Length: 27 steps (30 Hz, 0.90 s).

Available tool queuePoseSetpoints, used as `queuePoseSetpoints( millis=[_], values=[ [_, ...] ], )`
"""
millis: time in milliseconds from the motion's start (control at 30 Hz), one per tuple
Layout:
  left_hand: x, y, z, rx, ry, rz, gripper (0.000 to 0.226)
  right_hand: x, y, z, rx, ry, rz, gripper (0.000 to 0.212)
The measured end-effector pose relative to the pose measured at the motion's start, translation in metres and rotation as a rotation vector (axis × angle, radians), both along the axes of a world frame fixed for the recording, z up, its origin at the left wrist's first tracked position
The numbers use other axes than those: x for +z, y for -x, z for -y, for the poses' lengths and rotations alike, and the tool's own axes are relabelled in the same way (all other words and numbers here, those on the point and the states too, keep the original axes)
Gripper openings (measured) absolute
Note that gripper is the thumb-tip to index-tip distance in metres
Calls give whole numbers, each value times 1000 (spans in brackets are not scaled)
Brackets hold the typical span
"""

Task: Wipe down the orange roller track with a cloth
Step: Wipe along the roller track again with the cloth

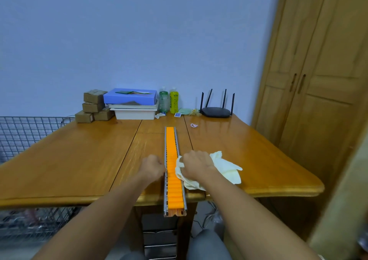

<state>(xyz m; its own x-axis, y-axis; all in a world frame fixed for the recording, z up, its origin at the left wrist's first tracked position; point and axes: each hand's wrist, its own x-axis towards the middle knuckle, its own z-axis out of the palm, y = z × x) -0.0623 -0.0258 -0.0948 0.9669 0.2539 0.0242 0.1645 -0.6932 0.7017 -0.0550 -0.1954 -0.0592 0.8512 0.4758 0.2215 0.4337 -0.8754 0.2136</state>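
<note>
Gripping: my right hand (197, 165) clutches the cream cloth (225, 170), bunched on the right rail of the orange roller track (171, 146)
Touching: my left hand (152, 167), fingers curled, meets the left rail; whether it clasps I cannot tell
Track: lengthwise on the wooden table (79, 160), between my hands, near end overhanging the front edge

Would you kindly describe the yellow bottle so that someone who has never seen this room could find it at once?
Start at the wooden table and follow it to its far edge by the blue wall. There, between the blue box and the black router, stand two bottles. The yellow bottle is the right one, bright beside the paler green bottle.
</note>
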Motion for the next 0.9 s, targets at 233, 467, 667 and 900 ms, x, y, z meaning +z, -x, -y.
queuePoseSetpoints(
  millis=[233,467,667,900],
  values=[
    [-1,38,13,9,-15,11,5,-2,43,9,4,-2,11,8],
    [-2,76,24,40,-15,-10,8,-4,84,17,-13,0,15,8],
    [1,104,28,29,8,-22,11,-6,115,20,-27,-18,33,15],
    [9,130,38,12,-52,-18,8,-8,142,27,-19,-38,39,25]
  ],
)
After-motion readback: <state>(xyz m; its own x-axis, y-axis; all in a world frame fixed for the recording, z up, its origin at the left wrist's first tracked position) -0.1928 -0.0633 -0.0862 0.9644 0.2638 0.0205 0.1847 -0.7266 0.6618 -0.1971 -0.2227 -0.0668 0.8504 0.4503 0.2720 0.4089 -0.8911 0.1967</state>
